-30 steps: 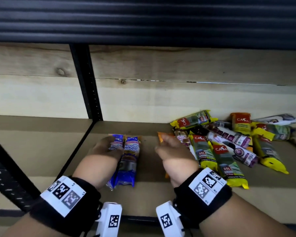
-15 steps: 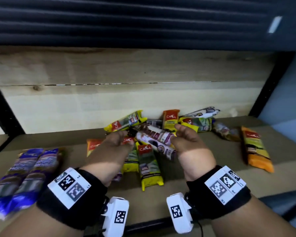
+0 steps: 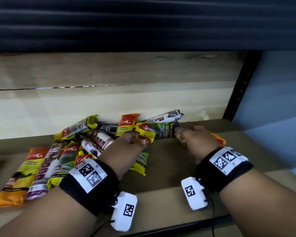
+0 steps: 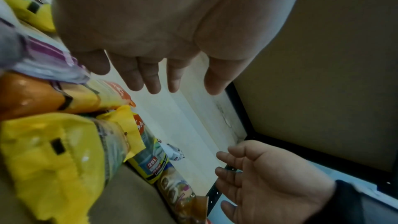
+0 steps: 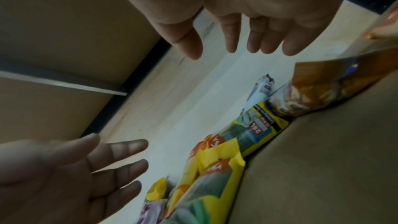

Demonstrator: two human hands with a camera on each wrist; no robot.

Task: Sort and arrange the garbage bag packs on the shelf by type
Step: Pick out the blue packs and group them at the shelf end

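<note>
A person's left hand [image 3: 126, 144] and right hand [image 3: 197, 140] are hovering over a heap of packs [image 3: 85, 144] on the shelf [image 3: 161, 195], fingers spread and relaxed in both wrist views, holding nothing. The packs are lying overlapped and crossed just under and ahead of the left hand, a yellow pack [image 3: 154, 130] stretching between the hands and an orange pack [image 3: 220, 140] peeking beyond the right hand. Lifting one pack is likely dragging its slippery neighbours askew, and look-alike types are risking a mix-up.
</note>
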